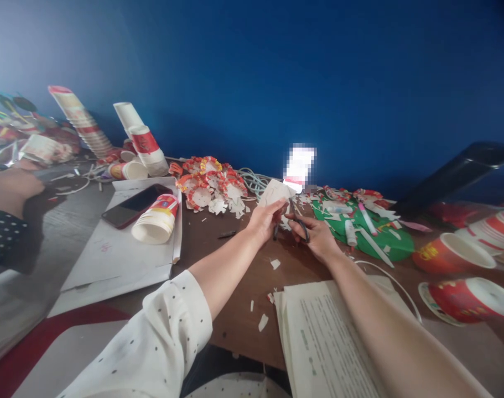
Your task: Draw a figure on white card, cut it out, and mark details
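The left hand [265,222] pinches the white paper piece [275,191], which seems light and easily bent, best held by its edge; the right hand [318,239] grips the scissors [304,229].

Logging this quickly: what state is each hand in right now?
Left hand: closed, holding a white paper piece.
Right hand: closed on dark-handled scissors.

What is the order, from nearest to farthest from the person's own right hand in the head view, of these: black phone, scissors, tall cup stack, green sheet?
1. Scissors: held in the right hand.
2. Green sheet: just to that hand's right.
3. Black phone: well to the left.
4. Tall cup stack: farther left and back, leaning.
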### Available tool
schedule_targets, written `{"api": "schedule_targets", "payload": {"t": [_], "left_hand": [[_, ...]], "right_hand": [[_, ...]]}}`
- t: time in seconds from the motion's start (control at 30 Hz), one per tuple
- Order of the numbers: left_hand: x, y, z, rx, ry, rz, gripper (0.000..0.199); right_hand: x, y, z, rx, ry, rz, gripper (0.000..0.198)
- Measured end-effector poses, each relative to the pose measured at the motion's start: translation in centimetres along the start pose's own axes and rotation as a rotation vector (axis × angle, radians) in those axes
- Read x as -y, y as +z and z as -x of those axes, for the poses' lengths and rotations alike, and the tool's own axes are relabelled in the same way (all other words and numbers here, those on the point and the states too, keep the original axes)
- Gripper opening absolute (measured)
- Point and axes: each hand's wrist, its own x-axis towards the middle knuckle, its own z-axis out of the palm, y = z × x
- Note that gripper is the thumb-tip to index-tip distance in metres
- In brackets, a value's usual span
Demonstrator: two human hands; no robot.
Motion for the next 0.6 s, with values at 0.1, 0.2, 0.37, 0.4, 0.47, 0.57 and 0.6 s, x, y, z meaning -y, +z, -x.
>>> {"api": "schedule_targets", "payload": {"t": [0.1,0.2,0.37,0.4,0.47,0.57,0.6], "left_hand": [[-0.14,-0.12,-0.14,0.007,0.027,-0.035,0.015],[-0.36,-0.14,-0.16,0.005,0.024,-0.045,0.013],[-0.80,-0.24,-0.17,0.011,0.005,-0.079,0.009],[-0.85,-0.29,-0.19,0.013,0.006,-0.088,0.010],[-0.93,-0.36,-0.20,0.019,0.010,-0.103,0.011],[-1.00,-0.39,-0.15,0.031,0.009,-0.118,0.014],[-1.03,-0.39,-0.12,0.034,0.007,-0.123,0.014]], "right_hand": [[0.07,0.05,0.05,0.013,0.012,0.005,0.065],[0.10,0.04,0.07,0.020,0.022,-0.008,0.064],[0.10,0.02,0.10,0.024,0.042,-0.029,0.066],[0.11,0.02,0.11,0.024,0.044,-0.034,0.067],[0.15,0.00,0.13,0.023,0.046,-0.036,0.070],[0.31,-0.06,0.17,0.027,0.046,-0.020,0.071],[0.37,-0.09,0.18,0.028,0.043,-0.011,0.071]]}}
